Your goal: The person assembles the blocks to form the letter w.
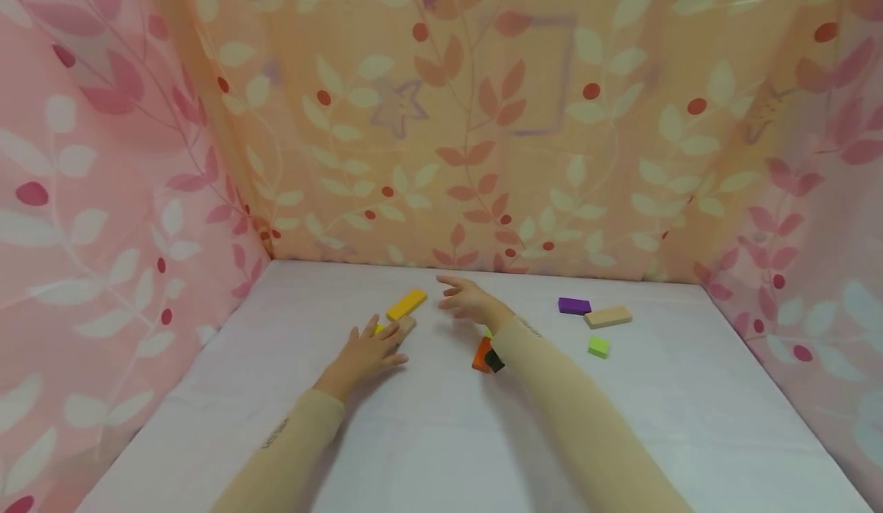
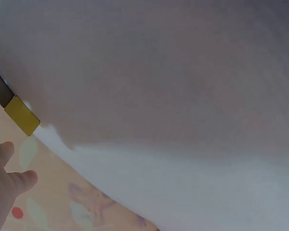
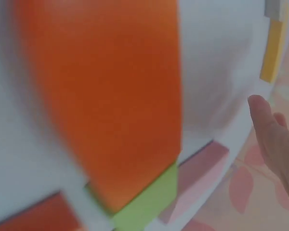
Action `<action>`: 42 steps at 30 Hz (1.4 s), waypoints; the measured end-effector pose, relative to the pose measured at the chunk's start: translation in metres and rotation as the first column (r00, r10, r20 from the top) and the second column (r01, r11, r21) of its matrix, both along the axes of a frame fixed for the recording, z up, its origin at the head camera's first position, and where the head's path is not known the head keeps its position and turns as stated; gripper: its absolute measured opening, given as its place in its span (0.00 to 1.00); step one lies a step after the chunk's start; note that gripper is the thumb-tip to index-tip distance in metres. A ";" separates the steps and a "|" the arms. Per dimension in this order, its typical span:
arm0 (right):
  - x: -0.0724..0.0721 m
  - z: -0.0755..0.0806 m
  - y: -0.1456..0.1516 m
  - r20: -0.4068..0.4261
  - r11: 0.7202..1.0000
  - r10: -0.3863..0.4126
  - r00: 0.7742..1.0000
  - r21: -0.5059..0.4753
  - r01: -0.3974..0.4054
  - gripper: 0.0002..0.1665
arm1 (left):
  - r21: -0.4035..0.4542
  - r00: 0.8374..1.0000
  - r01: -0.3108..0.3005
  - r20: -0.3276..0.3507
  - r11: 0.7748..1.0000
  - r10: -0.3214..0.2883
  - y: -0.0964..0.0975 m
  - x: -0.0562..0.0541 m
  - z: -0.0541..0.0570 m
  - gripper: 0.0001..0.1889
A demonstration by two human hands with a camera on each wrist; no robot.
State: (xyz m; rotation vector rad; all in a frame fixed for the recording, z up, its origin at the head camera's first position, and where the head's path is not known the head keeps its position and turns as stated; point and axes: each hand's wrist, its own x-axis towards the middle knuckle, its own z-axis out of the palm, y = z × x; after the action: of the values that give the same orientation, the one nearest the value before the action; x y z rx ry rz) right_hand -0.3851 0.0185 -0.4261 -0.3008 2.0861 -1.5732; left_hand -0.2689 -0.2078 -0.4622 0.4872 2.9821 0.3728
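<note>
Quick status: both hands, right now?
Left hand: open, holding nothing visible.
Right hand: open, above the table, holding nothing visible.

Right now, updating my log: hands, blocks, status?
Left fingers spread, partly hiding bright yellow block. Right fingers empty. Amber block uncovered. Right sleeve partly hides dark block.

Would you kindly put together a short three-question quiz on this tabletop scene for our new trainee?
1. True or false: in the head view, the right hand grips the long amber block.

2. Multiple choice: of the three blocks farthest right in the head view, which sits lowest in the picture?
A) purple block
B) light green block
C) wooden block

3. Short answer: which hand is higher up in the head view, the right hand or the left hand?

Key
1. False; the long amber block lies on the table, gripped by neither hand.
2. B
3. The right hand.
</note>
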 end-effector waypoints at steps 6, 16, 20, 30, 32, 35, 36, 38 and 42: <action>-0.004 -0.009 -0.018 -0.074 0.991 0.081 0.994 0.108 -0.073 0.40 | -0.033 1.000 -0.006 -0.024 0.999 0.006 0.005 0.003 -0.003 0.34; -0.025 -0.028 -0.033 -0.136 0.923 0.149 0.980 0.375 -0.088 0.43 | -0.050 1.000 -0.018 -0.014 0.999 0.017 0.013 0.009 -0.006 0.34; -0.038 -0.036 -0.041 -0.199 0.844 0.218 0.955 0.529 -0.083 0.43 | -0.052 1.000 -0.004 -0.012 0.999 0.004 0.012 0.013 -0.002 0.35; -0.036 -0.026 -0.047 -0.204 0.770 0.252 0.946 0.635 -0.069 0.37 | -0.048 1.000 -0.018 0.018 0.999 0.019 0.010 0.006 -0.001 0.34; -0.035 -0.023 -0.047 -0.209 0.771 0.251 0.945 0.633 -0.065 0.35 | -0.060 0.999 -0.032 0.022 0.998 0.033 0.010 0.004 -0.002 0.34; -0.036 -0.021 -0.049 -0.223 0.782 0.249 0.943 0.621 -0.060 0.32 | -0.075 0.999 -0.045 0.023 0.996 0.047 0.009 0.002 0.000 0.33; -0.037 -0.021 -0.050 -0.230 0.781 0.254 0.940 0.622 -0.059 0.31 | -0.081 0.999 -0.047 0.023 0.996 0.049 0.008 0.002 0.001 0.33; -0.039 -0.022 -0.051 -0.241 0.780 0.256 0.936 0.623 -0.053 0.29 | -0.074 0.999 -0.048 0.019 0.996 0.050 0.008 0.000 0.002 0.33; -0.045 -0.025 -0.055 -0.248 0.786 0.246 0.937 0.617 -0.043 0.27 | -0.041 0.997 -0.067 -0.035 0.997 0.066 0.010 -0.006 0.003 0.28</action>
State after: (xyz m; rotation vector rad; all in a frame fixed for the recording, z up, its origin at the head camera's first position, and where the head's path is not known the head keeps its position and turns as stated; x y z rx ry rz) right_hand -0.4300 -0.0361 -0.4511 -0.4905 2.6102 -0.7232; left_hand -0.2750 -0.1975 -0.4592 0.3948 3.0374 0.3095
